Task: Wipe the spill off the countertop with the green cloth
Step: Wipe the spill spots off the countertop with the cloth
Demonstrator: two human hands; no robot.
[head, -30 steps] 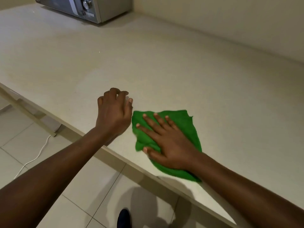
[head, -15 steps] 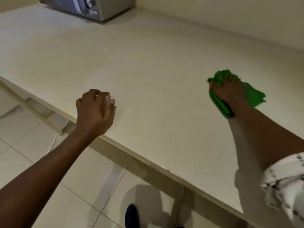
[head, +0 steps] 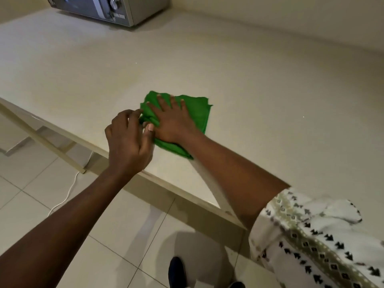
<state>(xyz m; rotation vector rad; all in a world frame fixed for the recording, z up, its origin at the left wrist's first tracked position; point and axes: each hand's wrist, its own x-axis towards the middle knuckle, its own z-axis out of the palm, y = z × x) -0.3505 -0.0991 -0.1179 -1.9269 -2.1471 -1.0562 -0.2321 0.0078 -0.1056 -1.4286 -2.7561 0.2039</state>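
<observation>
The green cloth (head: 198,113) lies flat on the pale beige countertop (head: 270,96), close to its front edge. My right hand (head: 173,120) presses down on the cloth with fingers spread. My left hand (head: 129,140) sits just left of it, fingers curled, with fingertips touching the cloth's bunched left edge and my right thumb. I cannot make out any spill on the surface.
A silver microwave (head: 108,8) stands at the far left corner by the wall. The counter's front edge (head: 176,186) runs diagonally below my hands. A white cable (head: 66,194) trails over the tiled floor, and my dark shoe (head: 176,271) shows below.
My right hand swept the cloth out to the far right and has brought it back left near the front edge. My left hand moved right and now touches the cloth's edge.
</observation>
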